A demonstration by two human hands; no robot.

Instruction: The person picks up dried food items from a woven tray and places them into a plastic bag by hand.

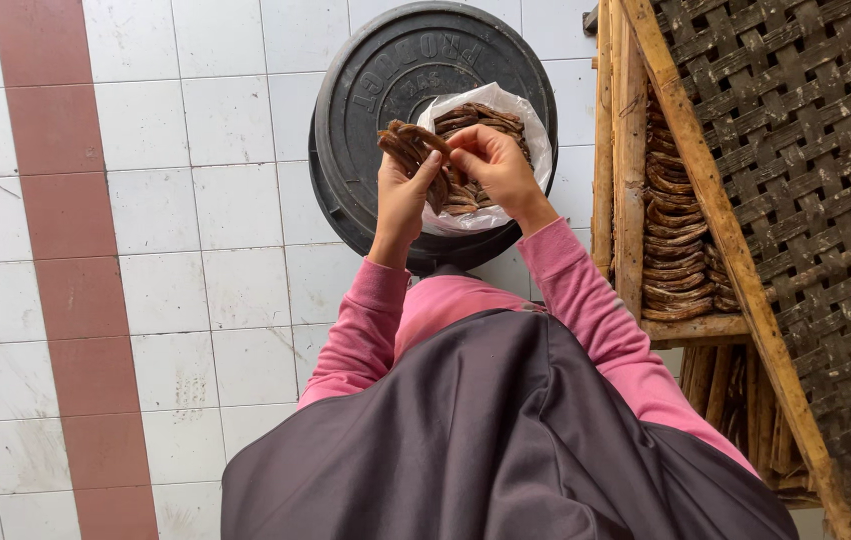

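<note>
just above the centre of the frame, the left hand [403,195] is closed around a bundle of brown strips [408,143], whose long axes run upward and a little to the left in the frame, ends fanning past the fingers. the right hand [494,165] pinches the bundle's upper end with curled fingers. directly behind lies a white plastic bag [526,125] holding more strips, resting on a round dark weight plate [386,80] on the white tiled floor [186,200]. at the right, a wooden rack [636,150] holds stacked curved strips beside a woven bamboo panel [806,150].
</note>
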